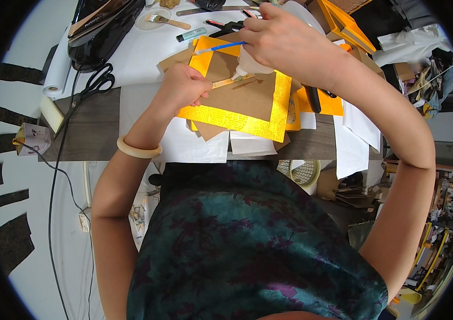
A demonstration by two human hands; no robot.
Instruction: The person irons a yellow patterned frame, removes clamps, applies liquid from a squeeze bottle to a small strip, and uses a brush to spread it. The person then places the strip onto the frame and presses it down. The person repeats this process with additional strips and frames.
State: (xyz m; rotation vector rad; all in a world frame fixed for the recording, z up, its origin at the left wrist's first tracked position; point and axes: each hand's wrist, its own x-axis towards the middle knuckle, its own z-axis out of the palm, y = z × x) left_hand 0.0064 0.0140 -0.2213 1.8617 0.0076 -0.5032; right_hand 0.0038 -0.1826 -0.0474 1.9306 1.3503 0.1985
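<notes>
in the left hand (186, 88), a narrow strip (222, 84) is pinched, its free end reaching right of that grip over brown board (245, 101) within the yellow frame (231, 119). by the right hand (275, 38), a white squeeze bottle (254, 62) and slim blue-handled brush (229, 46) are gripped; by oversqueezing, the board could be flooded; by a dipping brush, the frame smeared.

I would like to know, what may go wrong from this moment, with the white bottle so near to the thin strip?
The white bottle points downward, so drips could land on the brown board below.
The right hand also holds a blue stick, whose tip might brush the yellow frame.
The thin strip might slip from the left hand.
</notes>
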